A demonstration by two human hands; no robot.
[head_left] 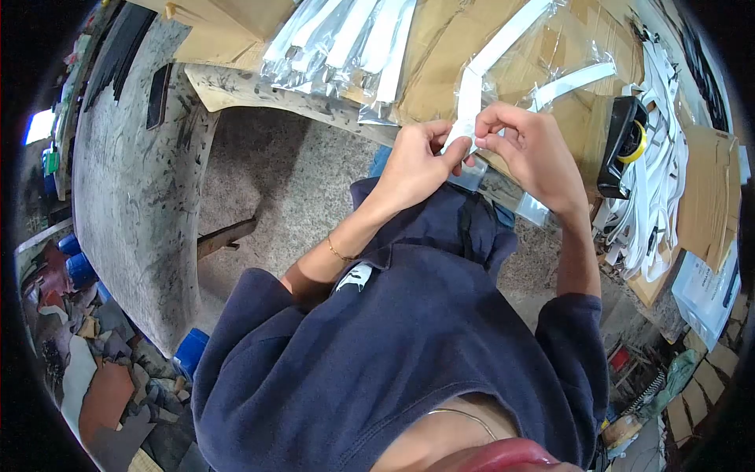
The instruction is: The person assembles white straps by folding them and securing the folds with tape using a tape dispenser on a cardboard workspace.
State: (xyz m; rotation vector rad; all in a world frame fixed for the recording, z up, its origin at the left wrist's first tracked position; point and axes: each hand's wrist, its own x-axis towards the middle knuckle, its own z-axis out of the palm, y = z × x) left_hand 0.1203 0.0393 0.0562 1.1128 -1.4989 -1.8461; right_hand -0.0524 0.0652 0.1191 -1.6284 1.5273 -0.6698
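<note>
A white belt point(469, 90) runs from my fingers up over the cardboard-covered table, bending partway along. My left hand point(417, 161) pinches its near end between thumb and fingers at the table edge. Right beside it, my right hand point(531, 145) pinches the same end with thumb and forefinger. Clear plastic lies around the belt, and the exact spot under my fingertips is partly hidden. Another white belt in a clear bag point(578, 82) lies just beyond my right hand. Several bagged white belts point(346, 39) lie side by side to the left.
A black tape dispenser point(616, 149) with a yellow roll stands at the right. Past it hangs a heap of loose white belts point(657, 173). Clear bags point(708, 291) lie at the lower right. A phone point(158, 96) rests on the grey surface at left, with scraps point(110, 393) below.
</note>
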